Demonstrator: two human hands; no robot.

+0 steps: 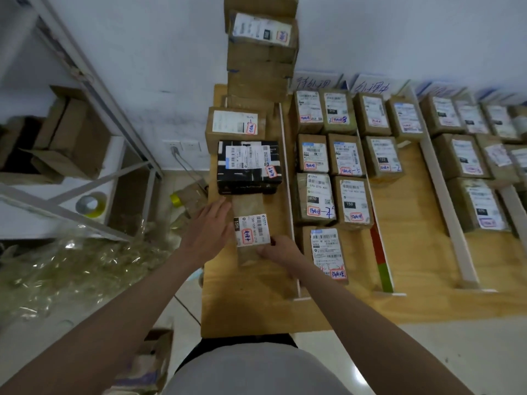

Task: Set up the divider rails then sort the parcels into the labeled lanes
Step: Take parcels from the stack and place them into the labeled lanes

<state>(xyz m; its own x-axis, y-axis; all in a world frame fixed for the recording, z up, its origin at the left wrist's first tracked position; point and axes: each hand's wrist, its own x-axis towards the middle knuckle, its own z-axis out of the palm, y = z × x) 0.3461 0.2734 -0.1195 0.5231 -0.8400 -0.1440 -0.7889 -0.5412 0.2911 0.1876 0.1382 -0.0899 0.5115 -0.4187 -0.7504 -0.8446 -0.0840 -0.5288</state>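
I am looking down at a light wooden table pushed against a pale wall. Long white divider rails run away from me across the table and split it into lanes. Handwritten paper signs lean against the wall at the far ends of the lanes. The lanes to my right are filled with rows of brown cardboard parcels, each carrying a white shipping label with red marks.

In the leftmost lane, a tall stack of brown boxes stands at the wall. Nearer to me sit a brown box and then a black box with white labels.

Just in front of the black box lies a narrow brown parcel with a white label (the writing is too small for me to read). My left hand rests flat against its left side, fingers straight and together. My right hand is at its near right corner, fingers curled down onto the edge; I cannot tell whether they truly grip it.

On the floor to the left are crumpled clear plastic wrap, a roll of yellow tape and a white metal shelf holding open cardboard boxes. A wall socket with a plugged cable sits low on the wall.
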